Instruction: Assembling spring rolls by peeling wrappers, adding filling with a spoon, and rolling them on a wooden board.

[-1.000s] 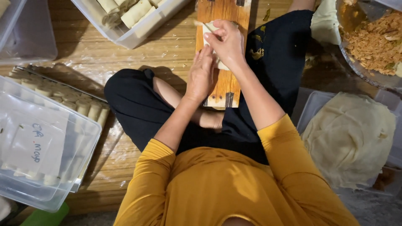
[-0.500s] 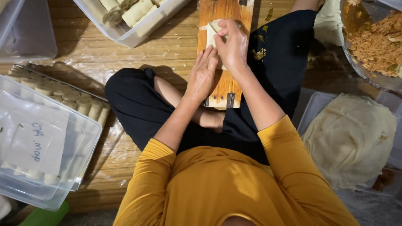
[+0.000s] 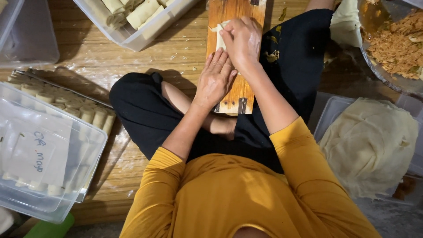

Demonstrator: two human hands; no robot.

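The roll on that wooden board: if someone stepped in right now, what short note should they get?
Left hand: flat on the wooden board, fingers at the roll.
Right hand: pressing the pale wrapper roll on the board, which rests across the lap.
Done: finished rolls fill a clear tub ahead; more sit in the left-side container.
Left: this roll looks unfinished; a wrapper stack and a filling bowl lie to the right.

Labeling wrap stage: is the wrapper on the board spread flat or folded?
Folded. The pale wrapper on the wooden board is bunched narrow under the right hand; the left hand presses beside it.
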